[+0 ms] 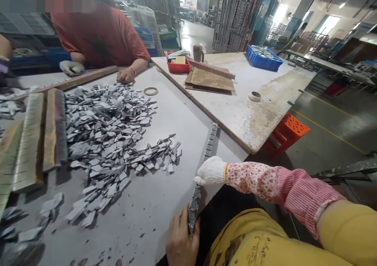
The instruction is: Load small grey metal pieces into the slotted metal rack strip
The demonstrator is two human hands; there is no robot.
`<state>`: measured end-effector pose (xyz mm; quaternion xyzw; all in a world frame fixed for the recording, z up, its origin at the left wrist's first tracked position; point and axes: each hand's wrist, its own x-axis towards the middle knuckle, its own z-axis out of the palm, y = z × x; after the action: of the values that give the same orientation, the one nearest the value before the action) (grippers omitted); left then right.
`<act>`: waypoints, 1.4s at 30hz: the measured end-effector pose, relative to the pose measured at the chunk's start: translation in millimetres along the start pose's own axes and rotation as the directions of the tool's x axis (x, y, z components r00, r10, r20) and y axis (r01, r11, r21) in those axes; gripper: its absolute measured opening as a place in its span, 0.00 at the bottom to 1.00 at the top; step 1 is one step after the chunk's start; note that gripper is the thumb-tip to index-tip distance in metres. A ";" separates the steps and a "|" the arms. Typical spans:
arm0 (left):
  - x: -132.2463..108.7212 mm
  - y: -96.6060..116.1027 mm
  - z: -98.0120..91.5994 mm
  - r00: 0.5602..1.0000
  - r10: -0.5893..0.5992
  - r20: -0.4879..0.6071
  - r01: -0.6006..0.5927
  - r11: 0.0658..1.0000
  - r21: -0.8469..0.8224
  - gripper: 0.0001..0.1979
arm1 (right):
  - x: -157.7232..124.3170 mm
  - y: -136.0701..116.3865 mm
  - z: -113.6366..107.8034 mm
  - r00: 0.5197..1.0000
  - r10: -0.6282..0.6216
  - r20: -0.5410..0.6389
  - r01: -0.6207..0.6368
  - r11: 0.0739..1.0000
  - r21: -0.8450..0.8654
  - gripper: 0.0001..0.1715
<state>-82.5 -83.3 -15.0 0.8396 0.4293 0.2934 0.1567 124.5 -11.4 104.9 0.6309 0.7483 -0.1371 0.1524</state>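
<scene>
A long, narrow notched bar (193, 209) slants across the white table near my body. Its far part shows evenly spaced cuts, while the near part looks rough and dark grey. My left hand (181, 234), bare, grips the near end with fingers on one side and thumb on the other. In a white knit glove, my right hand (210, 171) is closed over the bar's middle, hiding that stretch. Left of the bar lies a heap of small flat grey pieces (108, 128), with a tail of them (159, 156) reaching toward it.
Thick notched wooden bars (29, 140) lie at the left. Across the table sits a person in a red shirt (103, 38), one hand gloved. A tape ring (151, 91) lies beyond the heap. On the adjoining table are brown boards (210, 79), a red bin (178, 66) and a blue basket (263, 59).
</scene>
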 end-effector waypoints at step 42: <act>-0.4 10.6 3.1 0.995 -0.075 0.063 0.079 0.994 -0.073 0.20 | 18.1 8.7 4.1 0.993 0.038 0.114 -0.038 0.999 -0.009 0.29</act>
<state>-74.0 -89.8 -12.1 0.8244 0.4450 0.2777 0.2126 130.5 4.7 93.8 0.6357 0.7266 -0.1675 0.1997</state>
